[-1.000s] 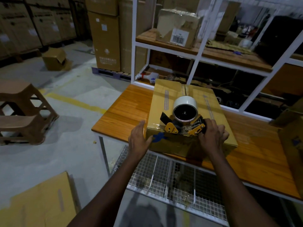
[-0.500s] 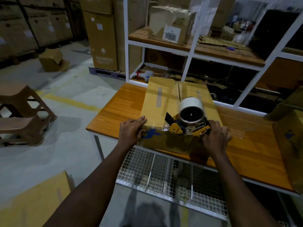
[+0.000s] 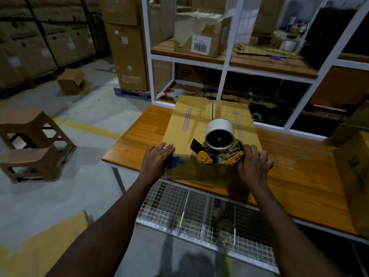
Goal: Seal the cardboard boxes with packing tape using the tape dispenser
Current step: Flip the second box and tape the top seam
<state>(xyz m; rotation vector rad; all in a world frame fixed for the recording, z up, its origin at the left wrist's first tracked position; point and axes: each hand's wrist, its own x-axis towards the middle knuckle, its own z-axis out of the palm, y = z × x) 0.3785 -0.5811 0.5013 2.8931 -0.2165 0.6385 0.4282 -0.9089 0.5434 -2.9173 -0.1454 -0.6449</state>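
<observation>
A tall white metal rack (image 3: 223,64) stands behind everything. On one of its wooden shelves sits a torn brown box with a barcode sticker (image 3: 201,37). Its top is ripped open, but I cannot tell what is inside.

In front is the orange wooden surface (image 3: 137,140), with a wire mesh tray (image 3: 199,212) under it. The stuff in the tray is too dim to name.

The big brown cardboard box (image 3: 189,124) lies flat on the surface, at the near edge. Its flaps are closed, so what it holds is hidden. It looks stiff but easy to dent, and the shiny tape on its near side looks slippery. Best to press down on a corner so it does not slide.

The yellow and black tape dispenser (image 3: 218,154) sits on the box top at the near edge, about on the middle seam. A white roll of tape (image 3: 219,126) rides on it. It looks hard and light, and its handle is the place to hold.

The left hand (image 3: 159,159) lies flat on the near left corner of the box, fingers (image 3: 166,146) straight. The right hand (image 3: 253,165) is wrapped round the back of the dispenser, gripping it.
</observation>
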